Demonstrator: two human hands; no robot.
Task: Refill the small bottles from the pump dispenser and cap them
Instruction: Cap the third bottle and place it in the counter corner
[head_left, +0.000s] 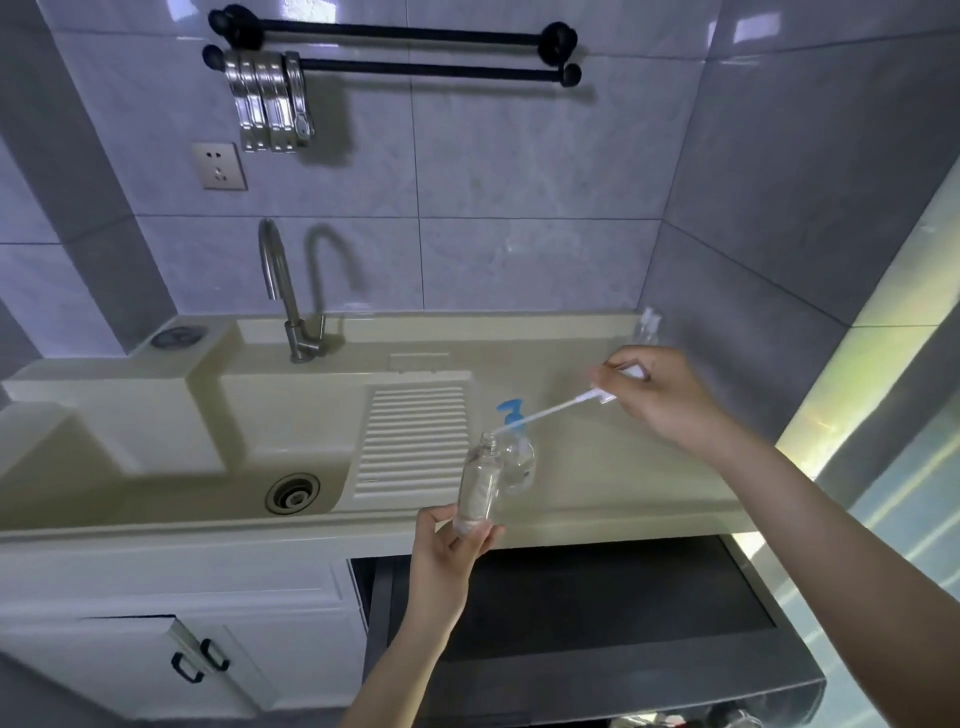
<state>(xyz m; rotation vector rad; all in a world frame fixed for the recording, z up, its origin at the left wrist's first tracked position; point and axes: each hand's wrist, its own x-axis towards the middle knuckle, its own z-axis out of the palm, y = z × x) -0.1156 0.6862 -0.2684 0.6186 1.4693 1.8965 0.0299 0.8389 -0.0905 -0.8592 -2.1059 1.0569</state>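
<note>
My left hand (452, 543) grips the base of a small clear bottle (479, 486), uncapped, tilted a little with its open neck up. My right hand (657, 395) pinches a white spray cap (610, 387) whose long thin dip tube (540, 414) slants down to the left; the tube's tip is just beside the bottle's mouth. Behind the small bottle stands the clear pump dispenser (519, 457) with a blue pump head, on the beige counter (623, 467). Another clear small bottle (647, 330) stands at the back right corner.
A beige sink (156, 499) with a drain and ribbed washboard (415, 436) lies to the left, with a steel faucet (283, 291) behind it. A dark washing machine top (597, 597) sits below the counter edge. Tiled walls close in the back and right.
</note>
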